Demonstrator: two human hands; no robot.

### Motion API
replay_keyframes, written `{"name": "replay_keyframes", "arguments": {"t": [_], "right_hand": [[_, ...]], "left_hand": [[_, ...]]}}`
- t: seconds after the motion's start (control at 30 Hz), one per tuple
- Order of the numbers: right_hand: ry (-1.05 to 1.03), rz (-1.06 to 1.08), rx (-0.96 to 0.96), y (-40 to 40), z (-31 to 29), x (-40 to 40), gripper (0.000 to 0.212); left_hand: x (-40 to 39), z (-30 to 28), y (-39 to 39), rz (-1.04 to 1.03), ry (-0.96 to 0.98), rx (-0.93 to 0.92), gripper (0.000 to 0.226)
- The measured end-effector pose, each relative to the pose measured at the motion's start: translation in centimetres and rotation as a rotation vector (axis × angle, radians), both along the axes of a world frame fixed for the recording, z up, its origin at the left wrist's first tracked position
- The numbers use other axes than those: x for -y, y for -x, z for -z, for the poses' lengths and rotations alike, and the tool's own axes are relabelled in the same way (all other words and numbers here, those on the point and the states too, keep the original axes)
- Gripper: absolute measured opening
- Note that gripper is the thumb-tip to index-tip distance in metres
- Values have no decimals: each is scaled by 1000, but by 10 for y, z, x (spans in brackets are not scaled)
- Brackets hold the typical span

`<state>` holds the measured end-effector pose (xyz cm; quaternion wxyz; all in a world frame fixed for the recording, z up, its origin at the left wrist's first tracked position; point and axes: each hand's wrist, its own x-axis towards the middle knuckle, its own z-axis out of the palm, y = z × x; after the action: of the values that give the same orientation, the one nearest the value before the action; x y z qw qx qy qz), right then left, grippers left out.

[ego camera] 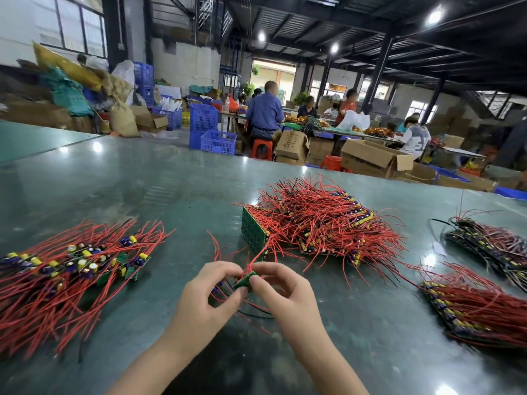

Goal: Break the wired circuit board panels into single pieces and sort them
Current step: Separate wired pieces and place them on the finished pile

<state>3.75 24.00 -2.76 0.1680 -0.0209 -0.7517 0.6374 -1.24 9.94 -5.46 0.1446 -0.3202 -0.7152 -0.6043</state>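
Behind, a glossy green table (pixel 142 181) fronts a cluttered workshop.

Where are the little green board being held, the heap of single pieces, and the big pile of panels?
green board (pixel 244 281), head view, its green face.
heap of single pieces (pixel 77 262), head view, its capacitors.
pile of panels (pixel 322 220), head view, red wires on top.

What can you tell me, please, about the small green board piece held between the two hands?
The small green board piece is a flat bit of green circuit board, tilted, held above the table. The left hand and right hand pinch it from either side. Thin red wires rise from it; a black wire trails below.
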Motion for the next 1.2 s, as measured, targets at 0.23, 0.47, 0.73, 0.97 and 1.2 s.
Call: {"name": "replay_keyframes", "arguments": {"t": [0.23,0.47,0.73,0.97,1.2], "right_hand": [[-53,-76,-17,0,-4,-4,14],[-270,2,-70,2,2,-3,18],[-385,20,-196,2,5,-2,15],[-422,34,-237,4,9,-2,13],[-292,146,-246,6,5,-9,20]], "left_hand": [[7,-7,-1,-52,114,-56,16],[9,-6,-2,-115,212,3,12],[14,-10,-1,-71,200,129,17],[12,-6,0,-100,192,116,35],[14,-10,5,-264,178,-15,8]]}}
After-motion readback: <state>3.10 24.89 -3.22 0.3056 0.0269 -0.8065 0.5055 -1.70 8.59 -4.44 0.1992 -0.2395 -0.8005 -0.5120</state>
